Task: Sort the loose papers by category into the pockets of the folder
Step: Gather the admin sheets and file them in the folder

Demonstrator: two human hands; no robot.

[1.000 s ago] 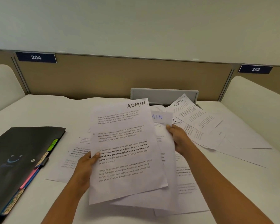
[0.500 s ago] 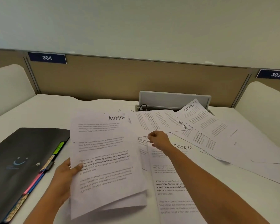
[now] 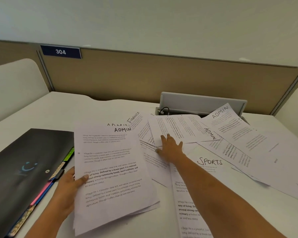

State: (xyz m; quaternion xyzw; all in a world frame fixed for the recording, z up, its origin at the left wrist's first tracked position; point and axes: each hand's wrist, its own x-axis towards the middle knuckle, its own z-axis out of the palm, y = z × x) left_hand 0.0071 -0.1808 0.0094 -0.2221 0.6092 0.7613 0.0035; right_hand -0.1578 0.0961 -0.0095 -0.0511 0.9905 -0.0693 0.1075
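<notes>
left hand (image 3: 70, 185) grips the admin paper stack (image 3: 110, 169) at its left edge, thumb on top. right hand (image 3: 171, 149) lies flat, fingers spread, on loose sheets (image 3: 179, 127) mid desk (image 3: 76, 109). black folder (image 3: 24, 169) sits just left of the stack.

I see my left hand (image 3: 68, 187) gripping a stack of ADMIN sheets (image 3: 110, 169) by its left edge, thumb on top, with the stack tilted up off the white surface (image 3: 67, 110). My right hand (image 3: 170, 149) reaches forward with its fingers spread flat on the loose papers, fingertips on the near edge of a sideways printed sheet (image 3: 179, 127). A FINANCE sheet (image 3: 136, 120) lies just left of it and a SPORTS sheet (image 3: 210, 163) partly under my right forearm. Another ADMIN sheet (image 3: 230, 126) lies at the far right, overlapping others. The black folder (image 3: 24, 169) lies closed on the left, with coloured tabs along its right edge. A 304 plate (image 3: 61, 52) hangs on the tan partition (image 3: 144, 78).
</notes>
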